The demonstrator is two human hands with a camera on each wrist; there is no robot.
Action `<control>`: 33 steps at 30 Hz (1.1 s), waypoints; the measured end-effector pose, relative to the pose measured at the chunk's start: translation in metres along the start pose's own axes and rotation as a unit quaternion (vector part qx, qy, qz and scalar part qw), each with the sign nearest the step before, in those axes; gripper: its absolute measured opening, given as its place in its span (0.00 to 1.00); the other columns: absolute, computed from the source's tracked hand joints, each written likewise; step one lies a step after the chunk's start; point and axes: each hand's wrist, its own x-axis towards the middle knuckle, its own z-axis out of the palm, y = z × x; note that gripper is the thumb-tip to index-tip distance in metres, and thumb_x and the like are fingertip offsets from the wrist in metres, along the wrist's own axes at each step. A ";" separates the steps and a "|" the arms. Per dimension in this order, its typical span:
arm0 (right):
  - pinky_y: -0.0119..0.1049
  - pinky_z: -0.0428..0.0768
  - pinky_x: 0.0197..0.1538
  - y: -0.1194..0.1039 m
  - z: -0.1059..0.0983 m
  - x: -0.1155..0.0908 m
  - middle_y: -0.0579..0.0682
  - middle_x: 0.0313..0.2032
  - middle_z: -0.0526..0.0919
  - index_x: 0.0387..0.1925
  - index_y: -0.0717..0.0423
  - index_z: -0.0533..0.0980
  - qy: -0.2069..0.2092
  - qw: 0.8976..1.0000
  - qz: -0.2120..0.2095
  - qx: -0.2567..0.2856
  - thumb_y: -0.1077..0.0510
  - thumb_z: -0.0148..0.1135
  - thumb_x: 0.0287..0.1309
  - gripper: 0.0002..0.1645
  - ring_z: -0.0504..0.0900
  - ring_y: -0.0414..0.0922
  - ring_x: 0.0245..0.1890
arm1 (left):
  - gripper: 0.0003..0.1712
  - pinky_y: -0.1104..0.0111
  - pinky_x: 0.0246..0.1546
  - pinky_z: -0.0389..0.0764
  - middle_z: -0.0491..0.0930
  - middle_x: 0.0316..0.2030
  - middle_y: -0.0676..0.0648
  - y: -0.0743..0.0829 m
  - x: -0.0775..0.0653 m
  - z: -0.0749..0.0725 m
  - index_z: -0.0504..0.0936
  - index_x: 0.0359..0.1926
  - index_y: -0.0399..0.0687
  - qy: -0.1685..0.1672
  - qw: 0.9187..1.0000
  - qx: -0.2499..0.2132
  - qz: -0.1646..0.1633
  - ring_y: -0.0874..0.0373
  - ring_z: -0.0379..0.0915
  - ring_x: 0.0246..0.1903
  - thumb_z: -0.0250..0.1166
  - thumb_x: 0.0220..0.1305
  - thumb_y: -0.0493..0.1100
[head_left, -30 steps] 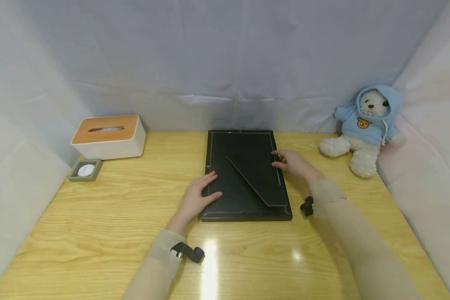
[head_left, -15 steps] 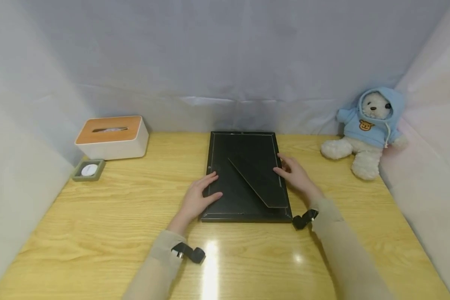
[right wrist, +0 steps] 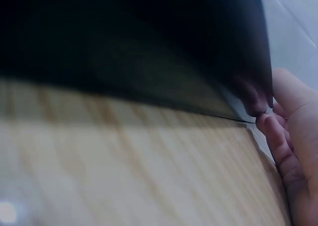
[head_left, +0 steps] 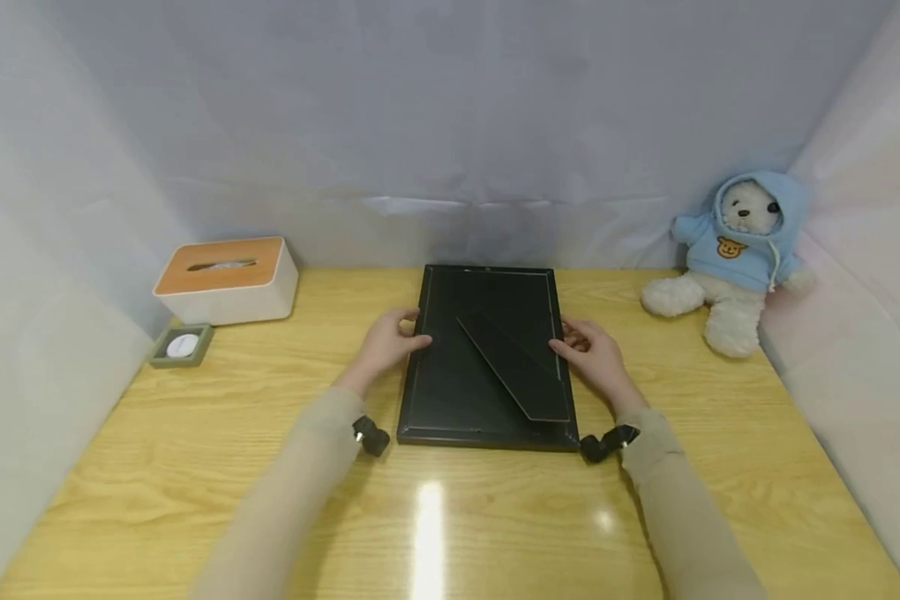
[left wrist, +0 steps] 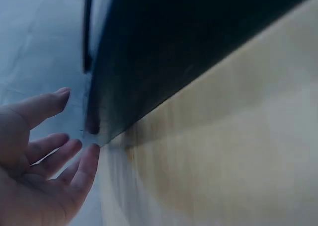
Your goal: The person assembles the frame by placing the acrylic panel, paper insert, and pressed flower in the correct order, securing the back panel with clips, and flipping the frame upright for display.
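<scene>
A black picture frame (head_left: 450,392) lies back side up on the table, its stand leg (head_left: 513,375) slanting across the back panel and raised a little at the lower end. At its left side is my left hand (head_left: 384,346), thumb over the border and fingers beside the edge. The left wrist view shows that hand's fingers (left wrist: 88,169) spread apart, fingertips right by the frame's edge. My right hand (head_left: 596,354) pinches the right edge, with the thumb on top. In the right wrist view its fingertips (right wrist: 268,124) are at the frame's bottom edge.
A white tissue box (head_left: 232,304) with a wooden lid stands at the back left. Before it is a small green square tray (head_left: 160,354) with a white disc inside. A plush bear (head_left: 750,250) in a blue hoodie sits at the back right. Grey cloth (head_left: 450,125) hangs behind the wooden table (head_left: 232,467).
My left hand has moved up along the frame's left side, fingers going from the top to beside the edge. My right hand has slid slightly down the right edge.
</scene>
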 end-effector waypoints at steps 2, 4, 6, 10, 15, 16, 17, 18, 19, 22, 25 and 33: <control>0.45 0.78 0.46 0.001 0.000 0.002 0.54 0.50 0.76 0.65 0.52 0.69 0.002 1.000 -0.002 0.004 0.43 0.64 0.58 0.36 0.78 0.49 0.43 | 0.36 0.55 0.49 0.78 0.67 0.61 0.32 -0.001 0.015 -0.001 0.65 0.65 0.30 0.004 1.000 0.003 0.001 0.39 0.71 0.54 0.67 0.60 0.40; 0.45 0.78 0.46 0.002 0.001 0.002 0.54 0.50 0.76 0.65 0.52 0.69 0.002 1.000 -0.004 0.004 0.43 0.65 0.58 0.37 0.78 0.49 0.42 | 0.36 0.55 0.51 0.77 0.66 0.61 0.31 -0.002 0.024 -0.001 0.64 0.65 0.29 0.006 1.000 0.008 0.000 0.39 0.71 0.55 0.68 0.60 0.40; 0.45 0.79 0.46 0.003 0.002 0.003 0.55 0.49 0.76 0.65 0.52 0.69 0.002 1.000 -0.006 0.002 0.43 0.65 0.57 0.37 0.78 0.49 0.42 | 0.35 0.55 0.53 0.76 0.66 0.61 0.30 -0.003 0.029 -0.001 0.67 0.63 0.28 0.008 1.000 0.022 -0.001 0.39 0.71 0.54 0.68 0.59 0.39; 0.44 0.79 0.44 0.005 0.004 0.005 0.55 0.47 0.77 0.64 0.53 0.70 0.007 1.000 -0.010 0.002 0.43 0.66 0.57 0.37 0.79 0.49 0.40 | 0.33 0.56 0.53 0.76 0.65 0.59 0.30 -0.004 0.034 0.001 0.70 0.61 0.29 0.013 0.999 0.035 -0.007 0.39 0.72 0.53 0.69 0.58 0.39; 0.45 0.80 0.45 0.005 0.001 0.005 0.55 0.46 0.78 0.64 0.55 0.71 0.013 1.000 -0.012 0.009 0.45 0.66 0.57 0.36 0.80 0.50 0.41 | 0.32 0.55 0.51 0.77 0.67 0.59 0.32 -0.007 0.036 0.006 0.71 0.61 0.32 0.028 0.998 -0.041 -0.035 0.39 0.70 0.55 0.70 0.56 0.34; 0.45 0.80 0.45 0.005 0.001 0.005 0.55 0.46 0.78 0.63 0.55 0.71 0.012 1.000 -0.009 0.012 0.45 0.66 0.57 0.36 0.80 0.50 0.41 | 0.32 0.55 0.52 0.76 0.67 0.59 0.32 -0.008 0.036 0.008 0.71 0.60 0.32 0.033 0.997 -0.061 -0.043 0.39 0.70 0.56 0.70 0.55 0.33; 0.45 0.80 0.46 0.005 0.000 0.004 0.56 0.46 0.78 0.63 0.55 0.71 0.012 1.000 -0.007 0.015 0.45 0.67 0.56 0.36 0.80 0.50 0.42 | 0.31 0.55 0.52 0.76 0.68 0.59 0.33 -0.008 0.037 0.009 0.71 0.60 0.32 0.036 0.995 -0.081 -0.050 0.39 0.69 0.56 0.70 0.54 0.32; 0.44 0.80 0.46 0.005 0.000 0.004 0.56 0.46 0.78 0.63 0.55 0.71 0.012 1.000 -0.005 0.018 0.45 0.67 0.56 0.36 0.81 0.51 0.42 | 0.31 0.55 0.52 0.76 0.68 0.60 0.34 -0.009 0.037 0.010 0.72 0.60 0.32 0.038 0.993 -0.098 -0.057 0.40 0.68 0.57 0.70 0.54 0.31; 0.44 0.80 0.47 0.005 0.000 0.004 0.56 0.46 0.78 0.63 0.55 0.71 0.011 1.000 -0.002 0.021 0.44 0.67 0.56 0.36 0.81 0.51 0.43 | 0.30 0.55 0.53 0.75 0.68 0.60 0.35 -0.009 0.037 0.010 0.73 0.59 0.33 0.042 0.991 -0.112 -0.063 0.40 0.68 0.57 0.70 0.54 0.30; 0.45 0.80 0.48 0.005 -0.001 0.004 0.57 0.48 0.78 0.63 0.55 0.71 0.008 1.000 0.002 0.028 0.44 0.67 0.55 0.37 0.81 0.52 0.45 | 0.30 0.54 0.54 0.75 0.68 0.62 0.36 -0.009 0.036 0.011 0.74 0.59 0.35 0.046 0.987 -0.136 -0.071 0.40 0.67 0.59 0.70 0.54 0.30; 0.45 0.80 0.50 0.005 -0.001 0.004 0.59 0.50 0.78 0.64 0.55 0.70 0.004 0.999 0.005 0.032 0.43 0.67 0.55 0.37 0.80 0.53 0.48 | 0.29 0.54 0.54 0.75 0.66 0.64 0.36 -0.009 0.036 0.011 0.75 0.59 0.36 0.047 0.987 -0.141 -0.068 0.40 0.66 0.59 0.69 0.54 0.30; 0.44 0.78 0.53 0.003 -0.002 0.004 0.61 0.56 0.76 0.65 0.55 0.69 -0.014 0.998 0.022 0.049 0.43 0.66 0.56 0.39 0.78 0.53 0.54 | 0.28 0.54 0.51 0.76 0.66 0.63 0.36 -0.009 0.035 0.011 0.75 0.59 0.34 0.053 0.987 -0.135 -0.067 0.41 0.68 0.57 0.68 0.54 0.27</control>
